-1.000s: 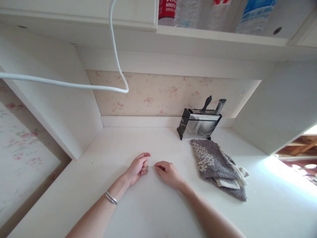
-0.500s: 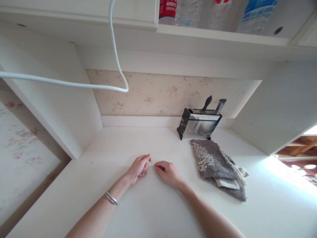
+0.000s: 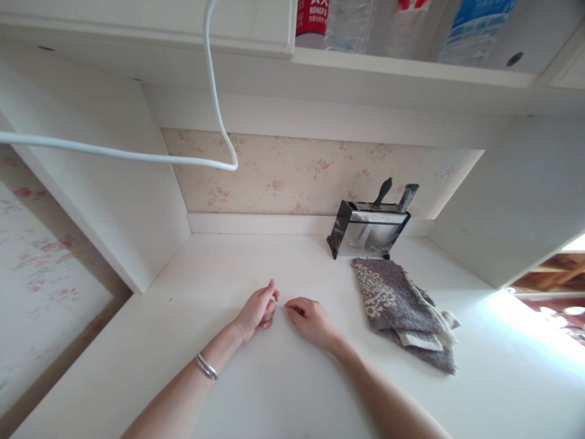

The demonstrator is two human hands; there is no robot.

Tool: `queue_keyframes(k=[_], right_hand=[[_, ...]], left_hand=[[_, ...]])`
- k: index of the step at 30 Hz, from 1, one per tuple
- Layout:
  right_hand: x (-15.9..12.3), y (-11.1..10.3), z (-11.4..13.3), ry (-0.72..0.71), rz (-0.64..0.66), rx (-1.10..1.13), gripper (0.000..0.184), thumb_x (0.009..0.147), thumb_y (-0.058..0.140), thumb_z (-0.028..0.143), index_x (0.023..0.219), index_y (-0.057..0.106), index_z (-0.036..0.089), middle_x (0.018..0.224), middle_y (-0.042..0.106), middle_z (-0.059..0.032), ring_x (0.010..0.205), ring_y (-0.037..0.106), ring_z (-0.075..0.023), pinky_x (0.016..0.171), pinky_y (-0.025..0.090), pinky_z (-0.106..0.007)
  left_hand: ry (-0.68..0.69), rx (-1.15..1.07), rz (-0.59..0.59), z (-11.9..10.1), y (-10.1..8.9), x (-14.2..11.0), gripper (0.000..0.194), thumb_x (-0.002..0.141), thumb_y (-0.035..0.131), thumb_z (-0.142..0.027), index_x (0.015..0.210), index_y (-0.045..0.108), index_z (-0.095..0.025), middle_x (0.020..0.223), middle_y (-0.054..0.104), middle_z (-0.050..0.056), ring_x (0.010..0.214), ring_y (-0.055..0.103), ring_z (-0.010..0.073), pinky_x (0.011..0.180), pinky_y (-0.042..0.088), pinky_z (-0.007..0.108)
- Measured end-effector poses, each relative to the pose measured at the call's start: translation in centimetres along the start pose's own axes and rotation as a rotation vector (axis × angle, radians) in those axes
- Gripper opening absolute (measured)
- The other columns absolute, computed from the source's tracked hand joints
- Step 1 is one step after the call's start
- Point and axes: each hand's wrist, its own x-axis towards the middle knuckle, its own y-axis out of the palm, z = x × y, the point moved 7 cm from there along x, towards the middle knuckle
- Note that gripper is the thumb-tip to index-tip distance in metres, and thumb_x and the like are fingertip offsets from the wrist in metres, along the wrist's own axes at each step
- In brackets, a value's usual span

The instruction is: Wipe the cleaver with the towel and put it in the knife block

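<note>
My left hand [image 3: 257, 314] rests on the white countertop [image 3: 237, 259] with its fingers curled in. Its thumb sticks up, and a bracelet [image 3: 207, 366] circles the wrist. Just to the right, a small gap away, my right hand [image 3: 311, 319] lies palm down with thumb and fingers pinched together. Whether either hand holds anything small is hidden inside the curled fingers. Nearest to my right hand is a folded grey-brown towel [image 3: 400, 302] with a cream pattern.
Behind the towel stands a knife block [image 3: 372, 235] with two dark handles sticking up. A white cable [image 3: 137, 157] hangs across the upper left. Overhead, a shelf [image 3: 411, 71] holds several plastic bottles [image 3: 350, 24]. White side panels [image 3: 484, 201] bound the counter.
My left thumb and index finger have shifted: the thumb pointed right, then bent down near the finger, and now points up. My right hand has stayed in place.
</note>
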Motion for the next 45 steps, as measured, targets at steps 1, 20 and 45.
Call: queue_keyframes(k=[1, 20, 45], right_hand=[[0.0, 0.0, 0.0, 0.000, -0.001, 0.001, 0.025, 0.086, 0.046, 0.026, 0.095, 0.069, 0.021, 0.091, 0.069, -0.0034, 0.083, 0.062, -0.0168, 0.075, 0.046, -0.027], [0.0, -0.1, 0.6, -0.056, 0.010, 0.001, 0.025, 0.088, 0.045, 0.026, 0.092, 0.069, 0.021, 0.084, 0.068, -0.0024, 0.076, 0.060, -0.0148, 0.069, 0.042, -0.025], [-0.1, -0.3, 0.9, -0.060, 0.007, 0.025, 0.024, 0.086, 0.043, 0.021, 0.087, 0.068, 0.021, 0.083, 0.067, -0.0010, 0.076, 0.058, -0.0134, 0.069, 0.041, -0.022]], left_hand=[[0.012, 0.018, -0.020, 0.0, -0.1, 0.0, 0.048, 0.079, 0.043, -0.068, 0.075, 0.048, -0.020, 0.036, 0.021, -0.012, 0.033, 0.012, 0.0051, 0.034, 0.020, 0.018], [0.054, 0.197, 0.031, 0.2, 0.1, -0.1, 0.040, 0.061, 0.078, -0.038, 0.090, 0.062, -0.015, 0.074, 0.056, -0.001, 0.049, 0.042, 0.0045, 0.039, 0.028, 0.017], [0.144, 0.353, -0.007, -0.3, 0.7, -0.3, 0.029, 0.078, 0.061, -0.042, 0.091, 0.062, -0.015, 0.087, 0.062, 0.006, 0.066, 0.057, 0.0130, 0.059, 0.048, 0.025]])
